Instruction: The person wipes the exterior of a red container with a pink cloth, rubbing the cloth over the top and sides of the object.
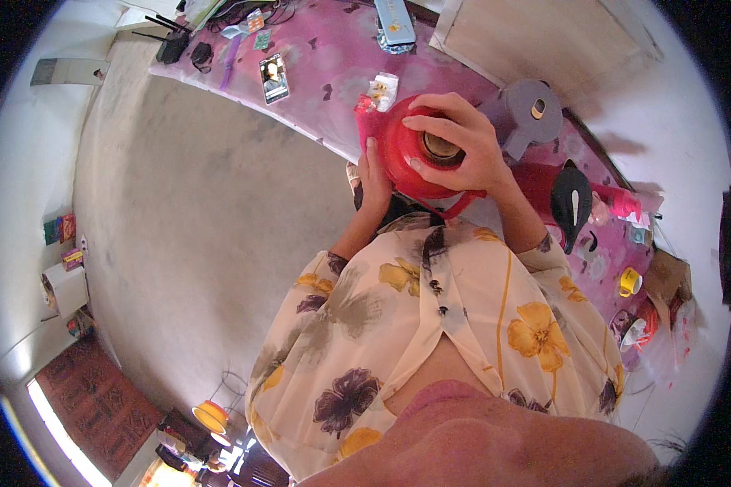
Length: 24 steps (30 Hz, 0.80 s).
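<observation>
A red, rounded container (411, 173), perhaps a kettle or jug, with a dark round top (441, 146) and a red handle on the near side, is held in front of my body at the edge of the cloth-covered table (317, 36). From above, my right hand (463, 137) grips around the dark top with spread fingers. My left hand (374, 176) lies flat along the container's left side, fingers pointing away from me. Just beyond the container lies a small white packet (382, 91) with small items on it. The container's underside is hidden.
A phone (273, 78), blister packs (262, 40), a black router (172, 46) and a blue case (395, 23) lie at the far side. To the right are a grey round-topped object (533, 109), a black object with a white slot (571, 204) and a yellow mug (630, 282).
</observation>
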Available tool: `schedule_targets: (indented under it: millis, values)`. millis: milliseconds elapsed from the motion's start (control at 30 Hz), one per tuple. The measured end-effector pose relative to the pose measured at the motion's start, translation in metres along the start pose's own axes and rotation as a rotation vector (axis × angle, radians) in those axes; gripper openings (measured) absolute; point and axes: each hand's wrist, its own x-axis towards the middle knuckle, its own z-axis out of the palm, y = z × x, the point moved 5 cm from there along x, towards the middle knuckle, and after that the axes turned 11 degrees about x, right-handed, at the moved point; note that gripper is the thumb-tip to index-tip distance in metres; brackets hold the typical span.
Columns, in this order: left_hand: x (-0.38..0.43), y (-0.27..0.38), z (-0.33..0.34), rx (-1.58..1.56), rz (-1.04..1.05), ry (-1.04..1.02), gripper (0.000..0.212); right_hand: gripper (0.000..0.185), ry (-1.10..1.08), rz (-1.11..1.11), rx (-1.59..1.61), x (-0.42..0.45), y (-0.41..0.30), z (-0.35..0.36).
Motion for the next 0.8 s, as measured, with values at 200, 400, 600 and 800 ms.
schedule_targets:
  millis: [200,400,600,800]
  values:
    - [0.004,-0.076,0.011,-0.033,-0.153,-0.113,0.059,0.053,-0.001,0.006,-0.014,0.001,0.001,0.001]
    - [-0.006,-0.014,0.012,-0.468,-0.338,0.026,0.058,0.053,-0.003,0.021,-0.016,0.000,0.000,0.001]
    - [0.005,0.032,-0.011,-0.104,-0.098,-0.020,0.058,0.054,0.006,0.013,-0.031,-0.001,0.001,0.001]
    - [0.014,-0.068,0.008,-0.063,-0.197,-0.075,0.060,0.051,0.003,0.009,-0.019,0.002,0.000,0.002]
